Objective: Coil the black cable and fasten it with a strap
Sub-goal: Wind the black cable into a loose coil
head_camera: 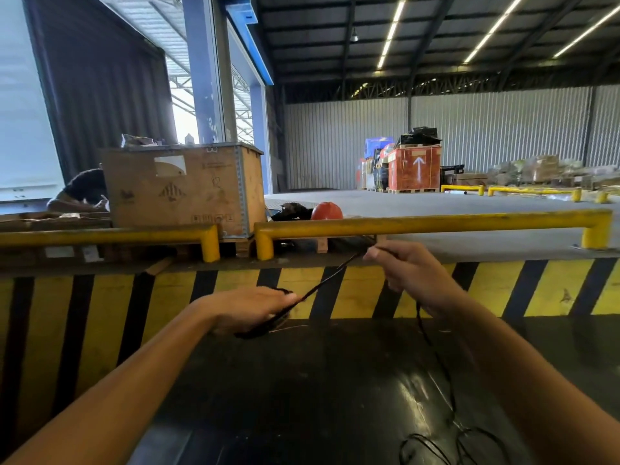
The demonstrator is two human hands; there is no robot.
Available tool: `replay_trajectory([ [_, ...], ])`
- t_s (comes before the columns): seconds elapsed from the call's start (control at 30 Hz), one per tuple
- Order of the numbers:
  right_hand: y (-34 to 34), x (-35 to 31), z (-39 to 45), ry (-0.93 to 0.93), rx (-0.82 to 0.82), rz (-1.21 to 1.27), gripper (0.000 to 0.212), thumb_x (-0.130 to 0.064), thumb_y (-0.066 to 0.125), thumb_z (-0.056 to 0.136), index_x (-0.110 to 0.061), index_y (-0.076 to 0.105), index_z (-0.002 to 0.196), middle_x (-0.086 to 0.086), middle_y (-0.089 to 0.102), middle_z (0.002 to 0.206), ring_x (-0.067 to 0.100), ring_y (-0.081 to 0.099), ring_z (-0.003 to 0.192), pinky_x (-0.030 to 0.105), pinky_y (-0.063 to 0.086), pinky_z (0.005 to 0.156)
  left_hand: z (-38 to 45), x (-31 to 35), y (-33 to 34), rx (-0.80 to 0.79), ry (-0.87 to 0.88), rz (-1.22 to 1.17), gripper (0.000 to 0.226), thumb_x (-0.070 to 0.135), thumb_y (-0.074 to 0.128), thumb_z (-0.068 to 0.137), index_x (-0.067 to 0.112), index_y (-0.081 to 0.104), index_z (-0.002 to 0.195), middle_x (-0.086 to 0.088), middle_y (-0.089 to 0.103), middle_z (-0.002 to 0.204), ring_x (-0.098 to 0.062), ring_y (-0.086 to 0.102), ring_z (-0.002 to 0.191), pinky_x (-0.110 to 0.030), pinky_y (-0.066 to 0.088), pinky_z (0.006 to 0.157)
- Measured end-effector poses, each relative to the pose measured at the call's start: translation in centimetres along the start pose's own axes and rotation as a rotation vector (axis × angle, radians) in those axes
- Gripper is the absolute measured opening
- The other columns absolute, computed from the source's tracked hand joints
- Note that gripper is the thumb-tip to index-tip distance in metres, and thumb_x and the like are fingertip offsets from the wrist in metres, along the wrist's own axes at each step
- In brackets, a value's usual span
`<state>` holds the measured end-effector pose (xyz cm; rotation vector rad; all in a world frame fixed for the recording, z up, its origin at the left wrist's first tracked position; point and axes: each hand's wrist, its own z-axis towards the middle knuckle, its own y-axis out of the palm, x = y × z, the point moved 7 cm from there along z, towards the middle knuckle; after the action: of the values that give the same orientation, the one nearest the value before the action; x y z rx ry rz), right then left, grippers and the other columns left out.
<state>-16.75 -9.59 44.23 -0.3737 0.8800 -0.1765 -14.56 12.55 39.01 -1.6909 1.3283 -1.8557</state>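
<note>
Warehouse dock, glossy black top (302,397) | left hand (248,307) closed on cable (322,283) bundle; right hand (412,273) pinches the taut run | step: coiling, slack (436,444) loose near the front edge | next: likely lay another loop into left | striped wall (553,286) close ahead, room to sides

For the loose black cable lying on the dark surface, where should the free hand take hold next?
Grip the black cable on the hanging run just below the right hand, coming from above. That stretch hangs clear of the surface; the tangled loops lower down would snag.
</note>
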Motion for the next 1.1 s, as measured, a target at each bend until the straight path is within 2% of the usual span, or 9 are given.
replay_trajectory([
  [0.1,-0.8,0.1,1.0,-0.008,0.177,-0.014,0.021,-0.026,0.047,0.096,-0.025,0.066,0.088,-0.017,0.054,0.05,0.001,0.045,0.048,0.021,0.032,0.052,-1.3,1.5,2.1,-0.319,0.07,-0.258,0.043,0.059,0.035,0.088,0.05,0.046,0.129,0.003,0.052,0.134,-0.019,0.051,0.122,-0.043,0.044,0.093],
  [0.2,0.2,1.2,1.0,0.047,0.297,-0.125,0.022,-0.03,0.045,0.097,-0.023,0.063,0.087,-0.009,0.055,0.064,0.006,0.05,0.059,0.025,0.037,0.058,-2.5,4.0,2.6,-0.534,0.233,-0.573,0.042,0.051,0.034,0.091,0.047,0.047,0.131,-0.001,0.055,0.137,-0.027,0.049,0.127,-0.059,0.04,0.099],
  [0.3,4.4,2.4,-0.4,0.094,0.139,-0.16,0.025,-0.029,0.039,0.099,-0.022,0.06,0.088,-0.001,0.061,0.077,0.011,0.058,0.069,0.028,0.044,0.061,-3.1,7.3,1.4,-0.627,0.463,-0.907,0.049,0.044,0.033,0.094,0.034,0.037,0.142,-0.01,0.05,0.141,-0.032,0.045,0.129,-0.061,0.037,0.099],
  [0.5,16.1,3.6,-5.7,0.148,-0.54,-0.21,0.015,-0.038,0.04,0.096,-0.032,0.053,0.1,-0.009,0.061,0.083,0.0,0.06,0.073,0.022,0.048,0.063,-0.5,7.4,-3.8,0.074,0.566,-1.108,0.043,0.047,0.038,0.091,0.041,0.048,0.132,-0.003,0.055,0.136,-0.02,0.053,0.123,-0.066,0.023,0.102],
  [0.6,13.8,2.4,-5.0,0.072,-0.542,-0.306,0.013,-0.037,0.042,0.097,-0.032,0.054,0.094,-0.008,0.06,0.081,0.001,0.059,0.071,0.021,0.047,0.065,0.0,4.5,-4.2,0.322,0.456,-0.807,0.036,0.042,0.029,0.098,0.043,0.044,0.13,0.003,0.049,0.136,-0.013,0.045,0.12,-0.052,0.026,0.105],
  [0.7,8.3,0.2,-2.7,-0.069,-0.313,-0.433,0.015,-0.032,0.047,0.095,-0.037,0.053,0.083,-0.013,0.056,0.074,-0.007,0.055,0.069,0.015,0.039,0.064,0.0,2.5,-3.4,0.37,0.283,-0.156,0.026,0.041,0.03,0.099,0.038,0.055,0.108,0.01,0.054,0.103,-0.006,0.05,0.1,-0.024,0.039,0.079],
  [0.8,2.5,-1.8,-0.6,-0.178,0.025,-0.48,0.012,-0.031,0.052,0.092,-0.038,0.057,0.083,-0.016,0.058,0.072,-0.007,0.055,0.075,0.012,0.039,0.059,0.3,0.9,-0.1,0.068,0.142,0.113,0.027,0.046,0.031,0.096,0.038,0.054,0.107,0.009,0.057,0.1,-0.003,0.056,0.09,-0.026,0.045,0.077],
  [0.93,-0.8,-1.9,0.3,-0.223,0.345,-0.368,0.008,-0.026,0.056,0.091,-0.03,0.06,0.086,-0.017,0.057,0.066,-0.005,0.056,0.07,0.005,0.04,0.057,-1.2,2.6,3.6,-0.352,0.211,-0.459,0.038,0.05,0.031,0.093,0.047,0.05,0.126,0.004,0.055,0.135,-0.017,0.049,0.126,-0.043,0.037,0.101],
  [1.1,2.8,0.9,-1.2,-0.035,0.222,-0.331,0.021,-0.028,0.041,0.097,-0.025,0.059,0.086,-0.005,0.063,0.075,0.006,0.059,0.067,0.018,0.049,0.062,-2.9,8.4,2.7,-0.597,0.525,-1.033,0.049,0.045,0.036,0.092,0.031,0.043,0.139,-0.01,0.052,0.139,-0.031,0.048,0.126,-0.06,0.038,0.098],
])
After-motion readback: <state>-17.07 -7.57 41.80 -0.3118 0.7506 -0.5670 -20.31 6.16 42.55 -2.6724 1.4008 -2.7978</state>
